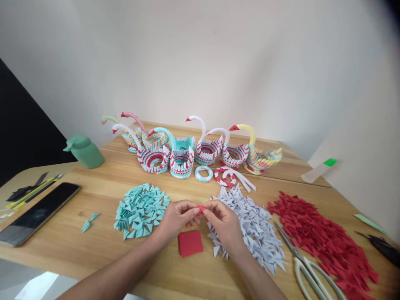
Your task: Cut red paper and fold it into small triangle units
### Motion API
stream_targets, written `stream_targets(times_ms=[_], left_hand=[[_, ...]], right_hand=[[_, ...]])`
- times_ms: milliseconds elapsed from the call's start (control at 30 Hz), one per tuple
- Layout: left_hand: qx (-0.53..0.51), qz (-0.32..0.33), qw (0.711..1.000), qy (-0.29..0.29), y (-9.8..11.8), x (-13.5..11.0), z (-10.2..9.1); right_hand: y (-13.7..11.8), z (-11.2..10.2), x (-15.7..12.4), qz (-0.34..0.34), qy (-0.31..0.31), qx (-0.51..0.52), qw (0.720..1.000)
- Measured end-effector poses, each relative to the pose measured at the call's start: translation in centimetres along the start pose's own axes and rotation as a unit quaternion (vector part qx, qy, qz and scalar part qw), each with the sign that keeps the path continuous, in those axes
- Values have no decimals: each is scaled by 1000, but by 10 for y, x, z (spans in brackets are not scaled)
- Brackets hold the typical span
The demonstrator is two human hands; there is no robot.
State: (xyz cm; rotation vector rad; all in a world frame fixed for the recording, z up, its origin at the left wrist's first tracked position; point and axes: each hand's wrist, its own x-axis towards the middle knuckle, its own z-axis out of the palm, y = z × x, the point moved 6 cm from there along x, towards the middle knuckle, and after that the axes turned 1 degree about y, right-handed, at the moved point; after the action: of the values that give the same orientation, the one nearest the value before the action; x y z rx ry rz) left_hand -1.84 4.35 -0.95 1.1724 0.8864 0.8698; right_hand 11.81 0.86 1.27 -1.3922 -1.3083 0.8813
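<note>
Between my two hands, above the middle of the table, is a small red folded paper piece (201, 209). My left hand (179, 216) pinches its left side with thumb and forefinger, and my right hand (223, 221) pinches its right side. Part of the piece is hidden behind the fingertips. Just below them lies a stack of red paper rectangles (190, 243). To the left spreads a pile of teal folded paper triangles (142, 210). A pile of pale lilac triangles (256, 233) lies beside and partly behind my right hand.
Several folded-paper swans (181, 160) stand along the back, with paper rings (203, 173) before them. At right lie red triangles (325, 237) and scissors (300, 258). A phone (40, 212) and a green container (85, 152) are at left.
</note>
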Motion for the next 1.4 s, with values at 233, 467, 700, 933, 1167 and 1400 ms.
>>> stream_targets(times_ms=[233,467,700,933,1167,1400], left_hand=[[-3,-11,1000,-9,1,0,-1],[87,40,995,-20,6,-3,-1],[78,37,994,-71,9,-5,1],[87,77,989,-92,10,-7,7],[229,165,959,-11,18,-10,3],[275,206,939,10,22,-12,4]], right_hand=[[0,1,0,-3,-13,2,1000],[-6,2,-2,-77,-12,-103,992],[-27,6,-8,-198,-65,-177,962],[-6,-2,-1,-40,-38,-62,997],[8,6,-2,-31,-31,-17,999],[9,5,-1,-32,-15,-12,999]])
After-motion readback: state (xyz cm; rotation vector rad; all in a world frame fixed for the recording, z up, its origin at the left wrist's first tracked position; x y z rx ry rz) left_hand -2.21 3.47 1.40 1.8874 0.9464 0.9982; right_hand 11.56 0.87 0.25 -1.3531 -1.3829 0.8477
